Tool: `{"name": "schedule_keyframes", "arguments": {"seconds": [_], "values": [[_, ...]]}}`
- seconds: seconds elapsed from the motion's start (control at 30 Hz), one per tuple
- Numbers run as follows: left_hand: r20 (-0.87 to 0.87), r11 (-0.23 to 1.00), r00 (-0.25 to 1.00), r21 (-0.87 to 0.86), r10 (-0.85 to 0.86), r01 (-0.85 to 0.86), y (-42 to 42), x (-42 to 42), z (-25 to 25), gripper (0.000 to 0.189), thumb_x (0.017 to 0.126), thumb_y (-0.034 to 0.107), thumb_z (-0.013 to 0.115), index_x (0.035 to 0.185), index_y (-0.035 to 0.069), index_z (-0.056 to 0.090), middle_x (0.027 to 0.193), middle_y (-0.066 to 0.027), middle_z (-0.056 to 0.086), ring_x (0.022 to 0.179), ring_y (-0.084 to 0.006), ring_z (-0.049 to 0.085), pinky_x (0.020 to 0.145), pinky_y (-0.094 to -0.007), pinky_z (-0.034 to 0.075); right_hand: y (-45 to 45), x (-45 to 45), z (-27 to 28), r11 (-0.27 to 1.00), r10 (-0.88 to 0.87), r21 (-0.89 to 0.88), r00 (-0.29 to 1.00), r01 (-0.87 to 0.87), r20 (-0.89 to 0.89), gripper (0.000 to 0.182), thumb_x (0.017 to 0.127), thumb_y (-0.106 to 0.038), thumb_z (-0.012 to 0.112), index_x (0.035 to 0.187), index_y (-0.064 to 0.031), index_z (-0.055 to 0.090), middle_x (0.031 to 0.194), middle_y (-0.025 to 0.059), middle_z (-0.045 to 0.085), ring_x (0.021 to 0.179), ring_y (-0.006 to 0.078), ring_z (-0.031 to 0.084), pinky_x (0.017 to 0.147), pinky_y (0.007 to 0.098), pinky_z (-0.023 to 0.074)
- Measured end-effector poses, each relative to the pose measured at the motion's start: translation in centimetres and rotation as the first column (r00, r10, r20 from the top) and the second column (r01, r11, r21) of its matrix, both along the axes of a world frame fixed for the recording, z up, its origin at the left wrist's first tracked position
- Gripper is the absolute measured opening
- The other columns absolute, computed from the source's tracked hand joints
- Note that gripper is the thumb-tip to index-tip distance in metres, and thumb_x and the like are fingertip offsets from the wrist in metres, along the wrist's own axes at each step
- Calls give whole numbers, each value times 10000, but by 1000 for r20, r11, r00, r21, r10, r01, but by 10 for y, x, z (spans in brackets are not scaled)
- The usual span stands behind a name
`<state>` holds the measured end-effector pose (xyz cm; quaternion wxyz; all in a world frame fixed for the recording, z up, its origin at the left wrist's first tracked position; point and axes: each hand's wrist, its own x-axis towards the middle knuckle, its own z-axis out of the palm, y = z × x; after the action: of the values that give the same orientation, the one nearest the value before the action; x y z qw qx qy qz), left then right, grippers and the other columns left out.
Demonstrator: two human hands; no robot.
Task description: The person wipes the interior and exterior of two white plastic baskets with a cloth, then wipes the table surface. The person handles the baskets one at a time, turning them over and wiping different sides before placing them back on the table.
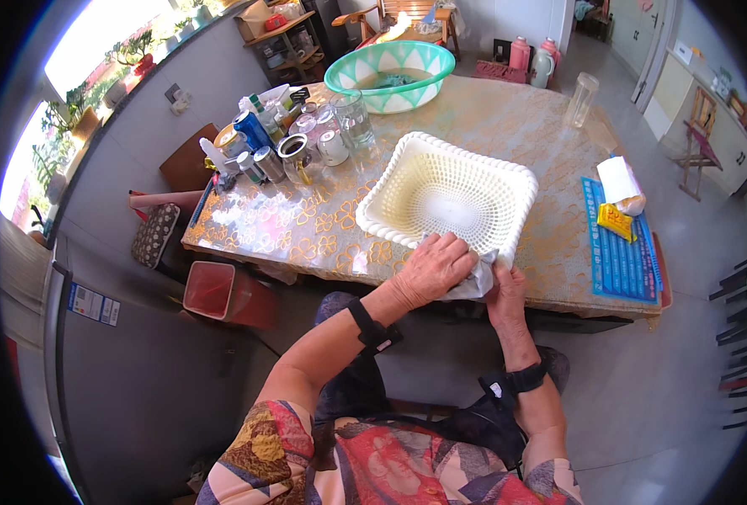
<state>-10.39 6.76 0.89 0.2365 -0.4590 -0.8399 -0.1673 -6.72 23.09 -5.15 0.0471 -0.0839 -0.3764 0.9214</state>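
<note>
A white woven plastic basket (455, 196) lies on the patterned tablecloth (297, 243), its opening facing up toward me. At its near edge my left hand (439, 265) grips a light grey cloth (474, 281) with bent fingers. My right hand (506, 290) pinches the other side of the cloth, close to the basket's near right corner. The cloth covers part of the basket's rim there. Whether the fingers also grip the rim itself is hard to tell. Beyond the basket stands a green and white plastic basin (389, 76) with water and a dark cloth in it.
Glass jugs (353, 120), cups and a blue can (251, 129) crowd the table's left end. A clear tumbler (581, 101) stands at the far right. Nearer, a blue printed sheet (622, 252) bears a tissue pack (619, 183) and a yellow packet (615, 221). A red bin (212, 290) stands below left.
</note>
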Motion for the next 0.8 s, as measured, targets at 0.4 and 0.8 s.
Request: {"name": "schedule_keyframes", "arguments": {"seconds": [0.4,0.8], "values": [[-129,949,945,-63,300,-310,-84,-57,14,104,734,167,612,790,116,541,748,-46,502,716,-226,556,556,-346,470,24,-3,17,995,-35,91,999,34,8,178,873,-161,568,844,12,598,753,96,639,624,165,623,479,302,538],[109,928,924,-109,367,-356,-138,-17,-11,208,720,218,694,797,96,544,772,-78,567,752,-273,595,608,-376,488,40,4,13,994,-77,74,997,76,9,225,856,-225,597,911,-6,592,802,93,640,641,161,621,455,277,521]]}}
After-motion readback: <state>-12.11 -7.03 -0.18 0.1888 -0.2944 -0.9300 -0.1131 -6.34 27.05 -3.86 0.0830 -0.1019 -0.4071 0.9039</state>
